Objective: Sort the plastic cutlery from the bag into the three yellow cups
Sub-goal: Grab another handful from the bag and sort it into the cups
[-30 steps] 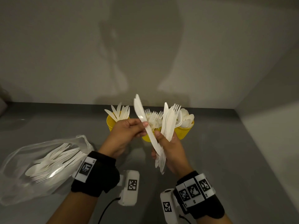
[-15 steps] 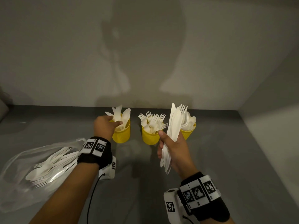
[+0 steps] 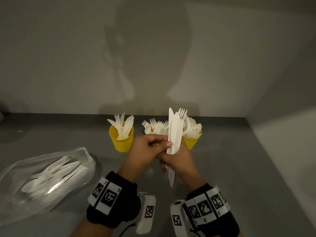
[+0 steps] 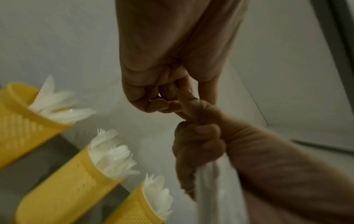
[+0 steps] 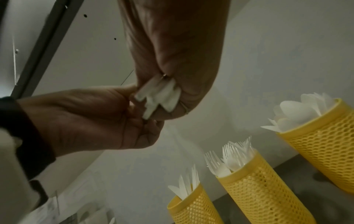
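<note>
Back from the knife cup [image 3: 121, 141], left hand [image 3: 145, 147] now pinching one piece in the right hand [image 3: 179, 161]'s clenched bundle [image 3: 174, 134]; risks dragging neighbours loose.

A bare recording booth or lab set-up rather than a home: a plain grey table [image 3: 222, 168] boxed in by blank, unadorned walls [image 3: 68, 57], and black wristbands [image 3: 112, 202] carrying square printed tracking markers, with small white cameras [image 3: 147, 212] strapped beneath each wrist.
</note>
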